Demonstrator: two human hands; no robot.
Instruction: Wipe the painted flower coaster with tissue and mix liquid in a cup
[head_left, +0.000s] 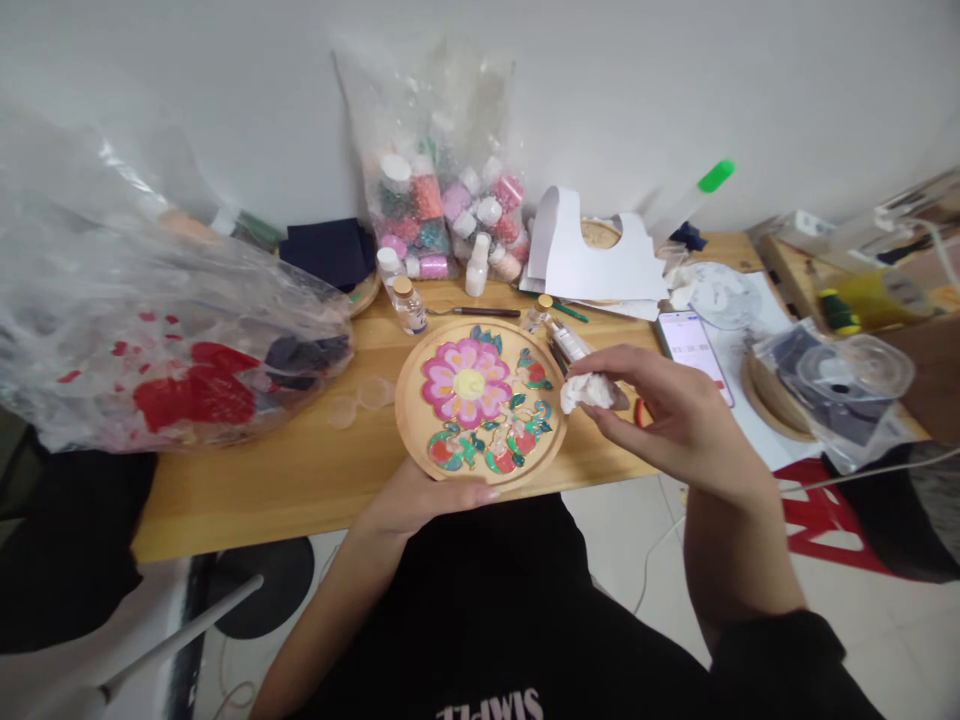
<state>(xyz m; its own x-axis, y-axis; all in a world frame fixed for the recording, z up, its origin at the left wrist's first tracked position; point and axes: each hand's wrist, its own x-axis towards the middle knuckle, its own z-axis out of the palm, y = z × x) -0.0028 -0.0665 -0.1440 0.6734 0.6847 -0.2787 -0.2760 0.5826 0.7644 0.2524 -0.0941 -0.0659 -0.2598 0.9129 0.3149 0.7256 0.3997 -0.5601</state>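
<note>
Far left of the left hand, a large clear plastic bag (105, 345) is slumped on the table (247, 505); red and dark pieces are seen through it. Beyond that hand, toward the wall, a dark folded cloth (322, 252) is laid beside the bag. Nearer, just ahead and to the left of the same hand, two small clear cups (360, 402) are set side by side.

By the left hand (420, 500) a round wooden plate (411, 392) is held up at its near edge: thumb laid along the rim, the other fingers hidden beneath. The plate is tilted toward the viewer, and a painted pink flower (469, 384) is borne on it, with red and green shapes below and to the right. Past the plate from the left hand, a corked bottle (409, 306), a bag of colored jars (442, 215) and a white spray bottle (477, 266) are stood near the wall.

By the right hand (679, 415) a crumpled white tissue (586, 392) is pinched between thumb and fingers, just beside the plate's right rim; whether the rim is touched cannot be told. Beyond this hand, cut white paper (585, 265) is propped up. A lit phone (691, 345) is laid close behind it, and to its right a clear plastic spool (855, 366) is placed.
</note>
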